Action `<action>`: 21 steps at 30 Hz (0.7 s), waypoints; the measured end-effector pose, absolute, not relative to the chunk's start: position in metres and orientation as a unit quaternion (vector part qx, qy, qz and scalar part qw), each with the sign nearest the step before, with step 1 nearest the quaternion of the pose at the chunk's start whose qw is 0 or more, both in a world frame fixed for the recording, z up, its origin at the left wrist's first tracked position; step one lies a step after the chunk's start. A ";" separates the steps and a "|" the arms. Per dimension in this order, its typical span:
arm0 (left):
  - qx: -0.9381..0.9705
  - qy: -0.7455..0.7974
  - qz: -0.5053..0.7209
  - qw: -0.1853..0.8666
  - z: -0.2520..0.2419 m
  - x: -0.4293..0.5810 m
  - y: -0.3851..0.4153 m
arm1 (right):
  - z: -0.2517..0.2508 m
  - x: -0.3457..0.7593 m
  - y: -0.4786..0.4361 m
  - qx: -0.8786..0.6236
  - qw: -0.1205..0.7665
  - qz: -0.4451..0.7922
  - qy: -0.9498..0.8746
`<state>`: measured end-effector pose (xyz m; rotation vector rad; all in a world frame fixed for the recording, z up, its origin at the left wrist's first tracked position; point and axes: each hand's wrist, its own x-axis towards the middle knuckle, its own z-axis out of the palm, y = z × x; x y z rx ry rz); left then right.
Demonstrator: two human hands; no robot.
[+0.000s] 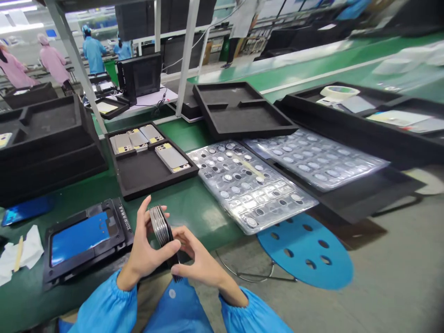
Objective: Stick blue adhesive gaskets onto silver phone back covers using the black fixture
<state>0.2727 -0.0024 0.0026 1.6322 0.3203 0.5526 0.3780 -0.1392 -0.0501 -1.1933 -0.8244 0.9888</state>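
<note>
Stack of thin black-edged phone panels (161, 231) held tilted above the green workbench (197, 217), clamped between the fingers of left hand (147, 247) and right hand (199, 256). Just left: black fixture (85, 273) with blue film (79, 243), its printed label unreadable. Ahead: black foam tray (147, 178) of smooth phone back housings (171, 157); clear plastic blister sheet (225, 206) of round silver parts.

The stacked phone frames (160, 231) are glossy metal. The foam tray (149, 178) is matt black, and the blister sheet (249, 185) is shiny clear plastic.
</note>
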 end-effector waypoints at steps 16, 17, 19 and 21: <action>0.669 0.182 0.208 0.690 -0.006 0.270 0.004 | -0.057 0.358 -0.149 -0.532 0.658 0.450 -0.285; 0.666 0.185 0.206 0.693 -0.006 0.270 0.004 | -0.057 0.357 -0.149 -0.532 0.659 0.449 -0.285; 0.658 0.194 0.202 0.699 -0.007 0.269 0.004 | -0.056 0.356 -0.150 -0.532 0.661 0.447 -0.285; 0.643 0.206 0.201 0.710 -0.006 0.269 0.004 | -0.055 0.356 -0.154 -0.534 0.664 0.439 -0.284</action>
